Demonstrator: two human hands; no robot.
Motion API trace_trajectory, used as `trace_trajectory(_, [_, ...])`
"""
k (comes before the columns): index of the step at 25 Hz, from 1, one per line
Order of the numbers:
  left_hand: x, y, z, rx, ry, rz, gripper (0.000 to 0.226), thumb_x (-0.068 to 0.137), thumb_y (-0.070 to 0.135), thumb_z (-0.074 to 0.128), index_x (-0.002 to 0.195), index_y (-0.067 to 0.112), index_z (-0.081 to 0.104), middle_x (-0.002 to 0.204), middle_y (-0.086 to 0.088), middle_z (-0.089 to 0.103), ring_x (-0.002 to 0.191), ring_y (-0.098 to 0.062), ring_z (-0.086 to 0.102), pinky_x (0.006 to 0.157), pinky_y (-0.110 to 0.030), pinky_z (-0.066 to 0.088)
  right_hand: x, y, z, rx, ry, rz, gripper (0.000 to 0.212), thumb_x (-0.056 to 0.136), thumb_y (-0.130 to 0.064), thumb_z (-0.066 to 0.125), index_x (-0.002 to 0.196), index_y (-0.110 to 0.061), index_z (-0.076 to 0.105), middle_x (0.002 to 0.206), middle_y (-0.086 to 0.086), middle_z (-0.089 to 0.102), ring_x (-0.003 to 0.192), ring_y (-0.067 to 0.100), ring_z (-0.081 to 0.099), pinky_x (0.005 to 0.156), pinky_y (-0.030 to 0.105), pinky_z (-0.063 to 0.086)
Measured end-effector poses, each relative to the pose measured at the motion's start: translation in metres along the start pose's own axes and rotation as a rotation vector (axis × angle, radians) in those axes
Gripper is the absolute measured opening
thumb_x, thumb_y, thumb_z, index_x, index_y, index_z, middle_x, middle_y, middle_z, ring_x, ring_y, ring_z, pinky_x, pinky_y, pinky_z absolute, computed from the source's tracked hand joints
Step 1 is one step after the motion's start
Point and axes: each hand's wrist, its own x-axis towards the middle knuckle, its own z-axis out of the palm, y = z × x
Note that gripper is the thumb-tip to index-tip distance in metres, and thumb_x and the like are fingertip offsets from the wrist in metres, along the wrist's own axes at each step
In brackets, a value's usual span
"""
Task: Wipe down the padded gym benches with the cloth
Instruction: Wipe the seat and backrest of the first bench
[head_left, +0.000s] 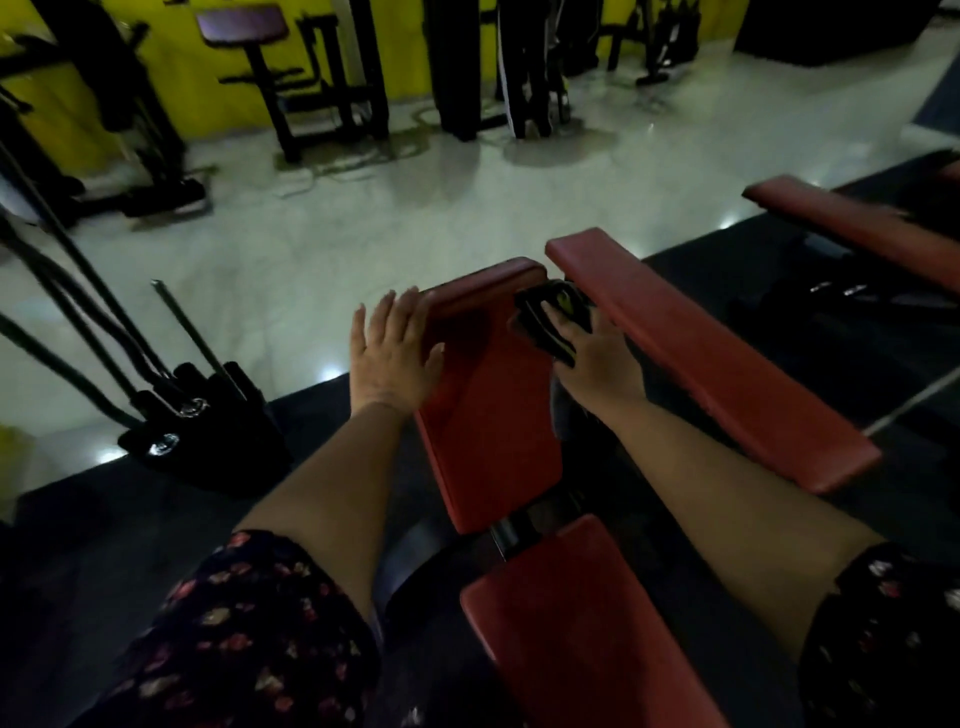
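A red padded bench stands straight ahead of me, its long back pad (488, 415) sloping away and its seat pad (582, 634) nearest me. My left hand (389, 358) rests flat with spread fingers on the left edge of the back pad, holding nothing. My right hand (597, 358) presses a dark cloth with a yellow mark (550, 317) against the upper right edge of that pad. A second red bench (711, 358) lies right beside it, and a third (857, 228) sits further right.
A black rack holding several bars (192, 415) stands on the floor to the left. Black gym machines (322, 93) line the yellow wall at the back. Pale glossy floor (467, 187) lies between them and the dark mat (104, 545) under the benches.
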Motion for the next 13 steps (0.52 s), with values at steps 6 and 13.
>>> trace_trajectory(6, [0.002, -0.061, 0.006, 0.151, -0.22, -0.074, 0.088, 0.092, 0.07, 0.033, 0.156, 0.03, -0.01, 0.164, 0.006, -0.013, 0.151, -0.018, -0.012, 0.109, -0.052, -0.027, 0.026, -0.069, 0.014, -0.038, -0.093, -0.188, 0.071, 0.089, -0.018, 0.058, 0.147, -0.047, 0.029, 0.14, 0.009, 0.032, 0.119, 0.034, 0.04, 0.091, 0.047, 0.049])
trace_trajectory(13, [0.028, -0.086, 0.02, 0.227, -0.277, 0.243, 0.108, 0.086, 0.069, 0.052, 0.152, 0.026, -0.022, 0.164, 0.004, -0.017, 0.151, -0.015, -0.01, 0.117, -0.052, -0.015, 0.028, -0.122, 0.05, 0.052, 0.082, 0.073, 0.078, 0.093, -0.011, 0.053, 0.148, -0.052, 0.017, 0.16, 0.006, 0.005, 0.127, 0.038, 0.034, 0.08, 0.035, 0.045])
